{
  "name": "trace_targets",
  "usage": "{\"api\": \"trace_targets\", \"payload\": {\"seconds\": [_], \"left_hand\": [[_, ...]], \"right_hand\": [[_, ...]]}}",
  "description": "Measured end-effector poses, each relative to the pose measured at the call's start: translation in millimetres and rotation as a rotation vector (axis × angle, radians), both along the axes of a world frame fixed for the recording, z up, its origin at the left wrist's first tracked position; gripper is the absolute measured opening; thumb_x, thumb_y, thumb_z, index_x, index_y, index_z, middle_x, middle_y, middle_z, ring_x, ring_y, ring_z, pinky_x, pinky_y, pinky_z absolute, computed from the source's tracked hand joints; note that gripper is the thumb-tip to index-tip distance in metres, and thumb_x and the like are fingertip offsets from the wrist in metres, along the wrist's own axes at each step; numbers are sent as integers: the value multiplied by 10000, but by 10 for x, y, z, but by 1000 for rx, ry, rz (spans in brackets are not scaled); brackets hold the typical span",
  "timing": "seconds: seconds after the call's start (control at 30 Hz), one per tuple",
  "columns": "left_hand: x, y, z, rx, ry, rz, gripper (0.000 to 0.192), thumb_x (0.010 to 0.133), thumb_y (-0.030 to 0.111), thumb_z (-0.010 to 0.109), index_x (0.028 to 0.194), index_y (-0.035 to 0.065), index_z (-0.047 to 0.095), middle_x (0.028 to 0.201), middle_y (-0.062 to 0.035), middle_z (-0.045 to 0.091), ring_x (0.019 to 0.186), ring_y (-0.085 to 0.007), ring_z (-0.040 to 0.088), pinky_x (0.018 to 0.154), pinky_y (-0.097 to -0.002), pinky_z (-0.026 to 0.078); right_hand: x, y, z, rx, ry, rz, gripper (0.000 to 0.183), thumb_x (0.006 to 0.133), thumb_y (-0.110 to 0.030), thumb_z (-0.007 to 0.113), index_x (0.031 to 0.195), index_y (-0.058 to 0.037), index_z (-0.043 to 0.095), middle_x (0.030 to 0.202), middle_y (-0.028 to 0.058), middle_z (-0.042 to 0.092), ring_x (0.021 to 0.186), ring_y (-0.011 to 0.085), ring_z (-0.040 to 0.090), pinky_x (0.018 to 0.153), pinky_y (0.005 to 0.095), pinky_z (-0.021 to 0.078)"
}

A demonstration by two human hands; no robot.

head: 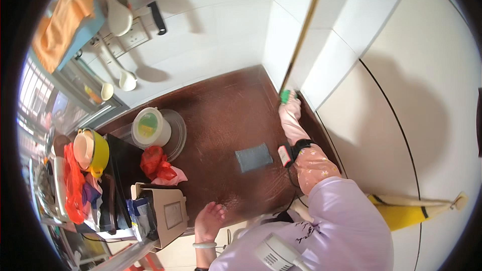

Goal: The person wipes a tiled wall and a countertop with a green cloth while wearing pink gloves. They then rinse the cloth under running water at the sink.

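Observation:
My right hand [291, 108] reaches to the far right part of a dark reddish-brown countertop [222, 116]. It grips a green cleaning pad [285, 96], pressed by the foot of the white tiled wall corner; the fingers partly cover the pad. A patterned sleeve cover and a strapped-on black device [288, 154] are on that forearm. Near the counter's front edge is my left hand [209, 218], palm up, fingers loosely curled and holding nothing. Between the hands, a flat grey-blue cloth pad [254, 157] lies on the counter.
A lidded white tub [151, 128] stands at the left beside a round clear lid [179, 131]. Closer are a red plastic bag [157, 163], a beige box [171, 214] and a yellow pot [98, 152]. Ladles [128, 81] and a black-handled knife [157, 18] hang on the wall.

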State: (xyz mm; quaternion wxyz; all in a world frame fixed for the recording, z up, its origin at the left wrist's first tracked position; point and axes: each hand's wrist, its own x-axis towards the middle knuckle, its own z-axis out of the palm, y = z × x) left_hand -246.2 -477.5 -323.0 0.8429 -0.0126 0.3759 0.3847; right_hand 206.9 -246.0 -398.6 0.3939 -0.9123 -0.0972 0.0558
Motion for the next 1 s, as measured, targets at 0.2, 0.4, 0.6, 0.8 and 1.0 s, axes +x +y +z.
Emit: {"api": "trace_targets", "payload": {"seconds": [0.2,0.4,0.6,0.8,1.0], "left_hand": [[109,151,6,22,4,-138,210,965,244,529,1029,67,622,998,-112,646,908,-259,597,824,-375,479],[282,361,74,86,-7,-206,224,966,263,545,1048,75,634,1021,-107,660,929,-251,607,833,-376,483],[664,561,149,225,20,-321,307,982,248,551,1229,69,583,1162,-124,639,1059,-261,593,910,-385,466],[1216,885,389,569,245,-394,729,952,269,620,1532,77,221,1467,-185,394,1307,-277,441,1068,-407,375],[1602,870,463,1122,327,-208,978,843,163,756,1564,74,102,1574,-226,172,1370,-305,368,1097,-426,363]], "right_hand": [[-147,-299,292,355,500,586,471,968,-327,538,1288,19,547,1104,186,675,1000,308,669,795,448,536],[-102,-1060,985,827,1138,829,533,859,-74,642,1362,11,487,1211,144,639,1045,314,653,858,449,566],[-353,-1408,1257,785,1185,921,480,932,-207,564,1353,13,494,1216,155,639,988,265,664,761,396,561],[-647,-1482,1309,777,1377,982,424,987,-345,528,1253,-17,561,1145,162,651,901,272,676,587,395,529],[-879,-1532,1525,848,1457,1065,528,902,-272,688,1346,-43,515,1251,110,612,1087,252,625,845,441,561]]}}
